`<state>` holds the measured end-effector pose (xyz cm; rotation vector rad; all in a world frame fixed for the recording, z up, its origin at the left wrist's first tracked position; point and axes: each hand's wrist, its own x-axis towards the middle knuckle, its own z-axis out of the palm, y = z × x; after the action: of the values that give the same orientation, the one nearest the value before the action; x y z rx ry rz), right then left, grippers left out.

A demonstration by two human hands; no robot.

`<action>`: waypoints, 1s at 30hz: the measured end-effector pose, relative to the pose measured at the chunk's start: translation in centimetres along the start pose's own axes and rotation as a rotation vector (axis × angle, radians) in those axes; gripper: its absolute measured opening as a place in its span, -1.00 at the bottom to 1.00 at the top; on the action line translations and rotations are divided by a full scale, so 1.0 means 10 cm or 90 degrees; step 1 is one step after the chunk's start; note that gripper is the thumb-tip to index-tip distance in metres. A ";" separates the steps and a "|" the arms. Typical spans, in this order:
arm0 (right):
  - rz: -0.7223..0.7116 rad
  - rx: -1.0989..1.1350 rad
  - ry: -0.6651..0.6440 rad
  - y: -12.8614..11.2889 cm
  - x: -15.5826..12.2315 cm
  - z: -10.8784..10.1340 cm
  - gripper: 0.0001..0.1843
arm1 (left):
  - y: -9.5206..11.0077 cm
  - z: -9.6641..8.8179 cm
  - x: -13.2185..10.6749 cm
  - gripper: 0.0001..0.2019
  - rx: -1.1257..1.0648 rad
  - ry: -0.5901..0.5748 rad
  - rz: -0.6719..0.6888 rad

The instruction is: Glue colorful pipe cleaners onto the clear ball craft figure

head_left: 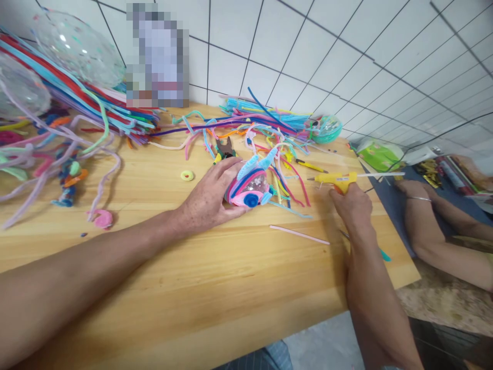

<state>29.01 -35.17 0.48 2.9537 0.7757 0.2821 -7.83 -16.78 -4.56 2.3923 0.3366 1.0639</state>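
Note:
My left hand [213,198] is wrapped round a pipe-cleaner craft figure [249,186], pink and blue with a clear bubble, a round dark blue disc and light blue horn-like pieces on top. In my right hand [353,204] is a yellow hot glue gun [336,179], its nozzle pointing left toward the figure but apart from it, a glue stick jutting from its back. A short pale pink pipe cleaner [299,234] lies on the table in front of the figure. Pliers [226,149] with dark jaws lie just behind it.
Bundles of coloured pipe cleaners [269,115] lie along the tiled wall, with more and clear balloons [79,46] at left. A yellow coil [187,176] and a yellow-handled tool [311,165] rest on the wooden table [185,277]. Another person's arms [435,221] are at right.

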 end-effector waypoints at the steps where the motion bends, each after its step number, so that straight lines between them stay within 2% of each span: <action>1: 0.000 0.000 0.004 0.01 0.00 0.00 -0.48 | 0.00 0.00 0.00 -0.16 -0.003 0.004 0.004; 7: -0.003 0.015 0.064 0.04 0.01 0.06 -0.50 | -0.01 0.00 0.00 -0.19 -0.013 0.004 -0.003; 24: -0.011 0.005 0.047 0.07 0.04 0.10 -0.52 | -0.02 0.00 0.00 -0.17 0.005 -0.002 0.008; 30: -0.009 -0.002 0.036 0.07 0.05 0.09 -0.53 | -0.01 -0.01 0.00 -0.18 -0.009 -0.014 -0.022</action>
<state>29.95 -35.58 -0.28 2.9470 0.8020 0.3675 -7.94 -16.70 -4.54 2.3750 0.3591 1.0207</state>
